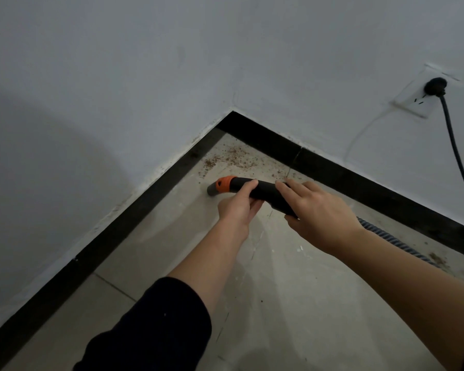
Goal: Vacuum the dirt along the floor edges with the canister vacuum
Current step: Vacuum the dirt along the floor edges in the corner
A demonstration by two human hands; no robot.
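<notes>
Floor corner (pixel 227 148): left hand (pixel 237 207), right hand (pixel 322 210) around handle (pixel 265 192)

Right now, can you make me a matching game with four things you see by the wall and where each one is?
Things:
1. plug
2. dirt crumbs
3. hose
4. orange ring

Places:
A. on the vacuum wand, near its tip
B. in the corner of the floor
C. in the wall socket
D. on the floor beside the right baseboard

Pairs: 1-C, 2-B, 3-D, 4-A
</notes>
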